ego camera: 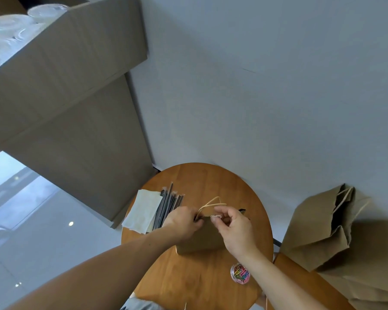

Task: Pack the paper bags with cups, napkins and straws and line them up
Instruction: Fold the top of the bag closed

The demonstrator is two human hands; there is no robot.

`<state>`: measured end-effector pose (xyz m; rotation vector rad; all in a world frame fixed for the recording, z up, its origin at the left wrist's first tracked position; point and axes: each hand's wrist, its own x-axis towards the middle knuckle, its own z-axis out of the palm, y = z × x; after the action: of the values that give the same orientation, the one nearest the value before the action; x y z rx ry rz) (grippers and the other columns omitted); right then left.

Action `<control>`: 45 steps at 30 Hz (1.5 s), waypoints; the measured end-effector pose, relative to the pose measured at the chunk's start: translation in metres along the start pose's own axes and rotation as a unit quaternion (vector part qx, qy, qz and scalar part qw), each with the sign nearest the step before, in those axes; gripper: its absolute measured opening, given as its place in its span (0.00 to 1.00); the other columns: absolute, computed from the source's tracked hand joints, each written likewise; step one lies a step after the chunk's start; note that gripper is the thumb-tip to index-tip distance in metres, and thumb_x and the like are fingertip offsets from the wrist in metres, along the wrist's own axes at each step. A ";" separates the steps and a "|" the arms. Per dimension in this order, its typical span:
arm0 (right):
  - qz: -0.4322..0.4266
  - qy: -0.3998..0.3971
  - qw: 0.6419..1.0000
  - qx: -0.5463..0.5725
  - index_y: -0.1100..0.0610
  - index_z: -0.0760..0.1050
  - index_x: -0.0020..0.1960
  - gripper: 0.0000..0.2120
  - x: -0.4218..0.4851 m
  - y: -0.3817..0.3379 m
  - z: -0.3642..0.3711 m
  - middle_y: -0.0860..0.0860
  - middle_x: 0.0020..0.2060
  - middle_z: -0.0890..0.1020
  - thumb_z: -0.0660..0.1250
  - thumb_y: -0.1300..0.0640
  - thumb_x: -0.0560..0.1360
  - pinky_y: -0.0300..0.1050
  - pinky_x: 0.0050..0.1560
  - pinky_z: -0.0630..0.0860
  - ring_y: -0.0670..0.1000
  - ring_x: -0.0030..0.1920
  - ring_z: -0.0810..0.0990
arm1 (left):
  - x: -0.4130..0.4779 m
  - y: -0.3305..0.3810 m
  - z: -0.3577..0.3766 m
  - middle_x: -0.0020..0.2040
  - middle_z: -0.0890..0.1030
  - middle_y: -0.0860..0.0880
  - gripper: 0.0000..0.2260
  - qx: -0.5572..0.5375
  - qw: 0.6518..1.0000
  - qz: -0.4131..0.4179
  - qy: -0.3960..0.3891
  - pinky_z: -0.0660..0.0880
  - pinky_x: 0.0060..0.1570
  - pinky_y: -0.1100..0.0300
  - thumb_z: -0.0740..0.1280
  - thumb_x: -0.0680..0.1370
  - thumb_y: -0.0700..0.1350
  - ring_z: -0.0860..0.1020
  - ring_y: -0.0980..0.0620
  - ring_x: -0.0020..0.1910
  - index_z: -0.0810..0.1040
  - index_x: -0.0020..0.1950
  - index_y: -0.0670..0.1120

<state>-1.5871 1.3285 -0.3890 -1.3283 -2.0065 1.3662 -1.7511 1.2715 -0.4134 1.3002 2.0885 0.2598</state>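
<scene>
Pale, matte wall (pixel 255 86) fills most of the view, with a glossy light floor (pixel 31 220) at lower left. Against the wall stands a big corrugated cardboard box (pixel 76 108), its flap folded outward and clear plastic cups (pixel 11 27) showing at its open top. Lower right, several creased brown paper bags (pixel 336 233) with twisted handles lie slumped together. Between box and bags sits a round wooden table (pixel 199 276) with a smooth orange-brown top. On it a small brown paper bag (pixel 202 238) stands upright, its top edge pressed shut. The left hand (pixel 184 222) pinches that edge by the tan cord handles; the right hand (pixel 235 229) holds a pale paper clip (pixel 216 217) between fingertips at the same edge. Left of the bag lie folded white napkins (pixel 141 211) and, touching them, dark wrapped straws (pixel 168 204). Near the right wrist sits a round clear tub of coloured paper clips (pixel 240 273). No writing is readable.
</scene>
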 end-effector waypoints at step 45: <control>-0.058 -0.210 0.858 -0.466 0.55 0.78 0.43 0.10 0.061 -0.029 -0.011 0.49 0.36 0.80 0.61 0.59 0.80 0.50 0.39 0.79 0.51 0.37 0.80 | 0.004 -0.006 0.021 0.50 0.82 0.51 0.10 0.056 0.977 0.151 0.136 0.69 0.50 0.55 0.60 0.81 0.48 0.79 0.47 0.47 0.80 0.54 0.50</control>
<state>-1.6231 1.3842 -0.3709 -1.2411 -3.2221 0.6152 -1.7436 1.2683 -0.4346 1.7373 2.1457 0.4820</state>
